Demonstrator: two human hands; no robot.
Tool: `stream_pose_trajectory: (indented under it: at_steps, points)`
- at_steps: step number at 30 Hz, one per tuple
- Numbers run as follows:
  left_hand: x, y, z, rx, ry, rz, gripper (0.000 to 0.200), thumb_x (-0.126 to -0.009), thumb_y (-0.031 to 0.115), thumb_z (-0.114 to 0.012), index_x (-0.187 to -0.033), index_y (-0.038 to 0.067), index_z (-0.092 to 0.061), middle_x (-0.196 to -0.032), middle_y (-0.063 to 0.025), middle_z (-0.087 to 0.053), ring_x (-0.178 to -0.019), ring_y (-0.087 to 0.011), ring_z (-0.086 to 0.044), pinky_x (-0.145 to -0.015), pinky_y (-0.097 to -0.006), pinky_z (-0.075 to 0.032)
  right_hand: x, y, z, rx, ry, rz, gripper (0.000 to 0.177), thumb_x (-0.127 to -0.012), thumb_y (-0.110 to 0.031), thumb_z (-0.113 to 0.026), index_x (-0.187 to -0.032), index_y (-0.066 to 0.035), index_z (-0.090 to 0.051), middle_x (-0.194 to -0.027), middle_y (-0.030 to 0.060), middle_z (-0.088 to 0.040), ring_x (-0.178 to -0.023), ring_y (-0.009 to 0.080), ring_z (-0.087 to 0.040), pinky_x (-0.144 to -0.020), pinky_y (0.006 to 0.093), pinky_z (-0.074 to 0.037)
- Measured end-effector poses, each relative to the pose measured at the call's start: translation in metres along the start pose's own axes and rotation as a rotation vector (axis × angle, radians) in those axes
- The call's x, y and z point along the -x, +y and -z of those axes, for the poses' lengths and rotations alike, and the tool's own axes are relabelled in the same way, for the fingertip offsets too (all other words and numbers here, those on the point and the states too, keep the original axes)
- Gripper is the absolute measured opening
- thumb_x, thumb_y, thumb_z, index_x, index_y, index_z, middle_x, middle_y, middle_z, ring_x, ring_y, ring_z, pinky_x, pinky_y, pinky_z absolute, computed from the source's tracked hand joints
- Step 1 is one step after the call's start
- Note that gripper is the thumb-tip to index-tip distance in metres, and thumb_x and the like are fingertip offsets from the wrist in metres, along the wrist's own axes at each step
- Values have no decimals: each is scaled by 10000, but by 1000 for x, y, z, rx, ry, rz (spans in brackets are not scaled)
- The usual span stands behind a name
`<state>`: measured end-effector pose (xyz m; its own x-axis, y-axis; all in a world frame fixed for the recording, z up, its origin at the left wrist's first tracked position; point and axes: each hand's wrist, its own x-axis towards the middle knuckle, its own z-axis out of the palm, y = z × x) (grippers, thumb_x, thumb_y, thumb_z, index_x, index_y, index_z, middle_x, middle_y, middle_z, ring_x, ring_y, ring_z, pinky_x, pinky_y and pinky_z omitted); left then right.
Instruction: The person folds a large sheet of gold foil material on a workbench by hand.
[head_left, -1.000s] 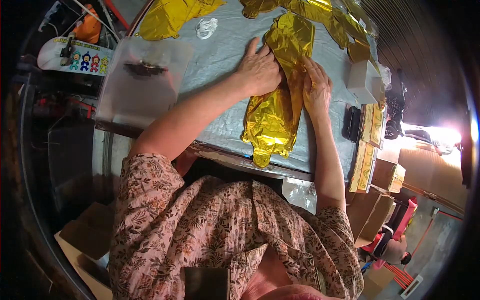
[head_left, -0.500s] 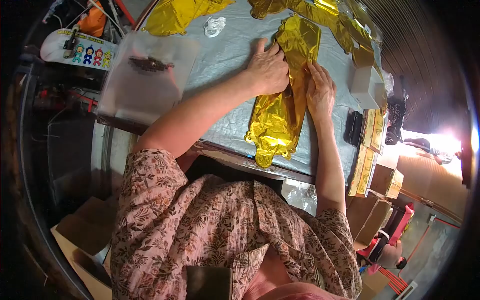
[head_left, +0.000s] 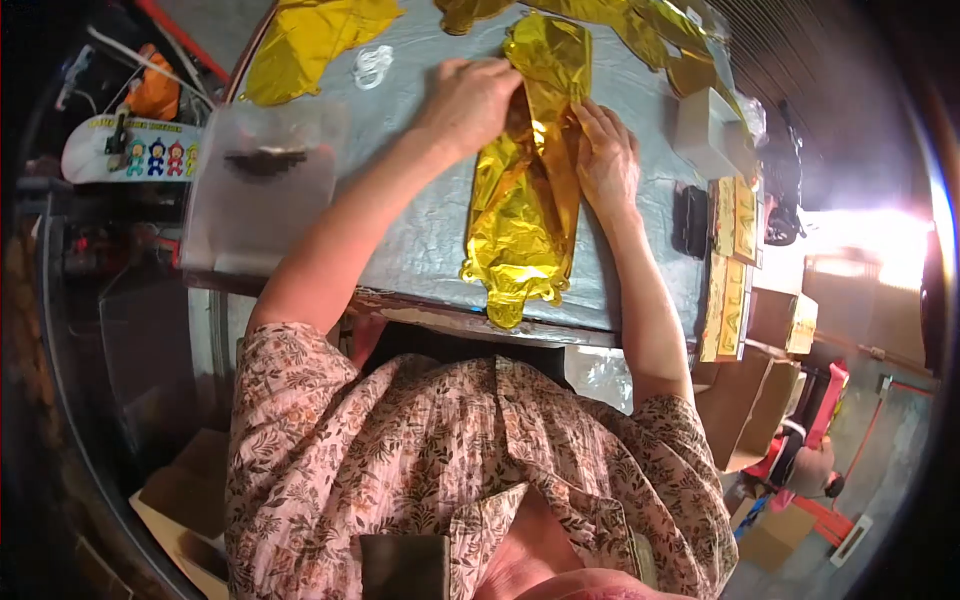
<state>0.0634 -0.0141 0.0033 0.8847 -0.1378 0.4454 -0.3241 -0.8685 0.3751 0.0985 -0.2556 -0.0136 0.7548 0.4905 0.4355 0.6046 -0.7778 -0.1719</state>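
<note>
A crinkled gold foil piece [head_left: 520,215] lies lengthwise on the grey-covered table [head_left: 400,235], its rounded lower end near the front edge. My left hand [head_left: 472,105] is closed on the foil's left edge, around its upper middle, with the fingers bent. On the opposite edge rests my right hand [head_left: 607,160], its fingertips pressed together against the foil. Between the two hands the foil is narrowed and creased. Beyond my left hand is a small bundle of white string [head_left: 373,66].
More gold foil [head_left: 310,45] lies at the table's far left, with further foil pieces [head_left: 640,30] at the far right. Clear plastic bags [head_left: 265,200] cover the left corner. A white box [head_left: 712,130], a black case [head_left: 691,220] and yellow boxes [head_left: 728,270] line the right side.
The view has shifted, so the table contents appear further left. My left hand has turned and its fingers are drawn in at the foil's edge. My right hand remains against the other edge.
</note>
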Motion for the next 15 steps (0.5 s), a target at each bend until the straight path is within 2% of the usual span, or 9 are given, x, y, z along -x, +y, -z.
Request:
stream_pose_trajectory:
  at_steps: [2, 3, 5, 6, 7, 9, 10, 13, 15]
  points:
    - [-5, -18, -12, 124, 156, -104, 237, -914, -19, -574, -1122, 22, -680, -1037, -159, -702, -991, -366, -686, -877, -457, -562, 1, -1, 0, -13, 0, 6, 456, -923, -37, -563, -1362, -128, -646, -1446, 55, -621, -1349, 286, -551, -1122, 450, -402]
    - [-9, -21, -8, 145, 199, -118, 302, -909, -24, -580, -1191, 30, -675, -1119, -191, -713, -1033, -404, -685, -874, -457, -579, 1, -2, 0, -6, 15, 6, 456, -913, -41, -578, -1356, -125, -651, -1437, 56, -627, -1338, 282, -558, -1116, 448, -404]
    - [-12, -24, -2, 150, 163, -30, 350, -933, -19, -573, -1261, 58, -664, -1203, -202, -705, -1088, -400, -683, -909, -456, -573, 2, 0, -2, -10, 32, 3, 450, -913, -44, -582, -1351, -122, -654, -1432, 57, -631, -1336, 283, -559, -1110, 451, -406]
    - [-14, -26, -1, 193, 262, 8, 328, -968, 4, -573, -1286, 42, -647, -1245, -197, -696, -1108, -401, -677, -927, -450, -567, 1, 0, -3, -25, 41, 13, 444, -913, -47, -585, -1345, -119, -658, -1427, 58, -634, -1333, 283, -560, -1105, 455, -409]
    - [-20, -27, -2, 194, 258, 0, 328, -968, 4, -573, -1286, 42, -647, -1245, -197, -696, -1108, -401, -677, -927, -450, -567, 2, 0, -4, -19, 51, 15, 433, -918, -49, -587, -1339, -113, -662, -1424, 61, -636, -1324, 283, -566, -1098, 455, -412]
    - [-32, -27, -1, 134, 407, -51, 298, -1014, 89, -577, -1302, 56, -647, -1299, -146, -691, -1176, -348, -662, -983, -441, -536, 1, 1, -4, -28, 51, 3, 411, -919, -82, -605, -1323, -114, -669, -1414, 59, -642, -1318, 285, -565, -1099, 458, -403]
    - [-35, -23, -2, 135, 404, -54, 298, -1014, 89, -577, -1302, 56, -647, -1299, -146, -691, -1176, -348, -662, -983, -441, -536, 1, 1, -4, -39, 47, 0, 391, -919, -114, -622, -1307, -115, -675, -1404, 56, -647, -1313, 288, -565, -1100, 460, -394]
    - [-52, -3, -22, -35, -7, -294, 340, -1029, 264, -596, -1334, 131, -669, -1381, -28, -667, -1259, -229, -614, -1054, -415, -451, 1, 1, -4, -38, 54, 12, 386, -924, -116, -618, -1306, -112, -673, -1404, 58, -646, -1307, 296, -570, -1096, 463, -397]
    - [-66, -2, -43, -94, -16, -338, 339, -1028, 268, -593, -1328, 131, -675, -1394, -9, -658, -1271, -221, -602, -1058, -412, -436, 1, 0, -4, -42, 58, 9, 385, -927, -119, -617, -1309, -113, -672, -1405, 61, -645, -1304, 298, -572, -1094, 466, -398]
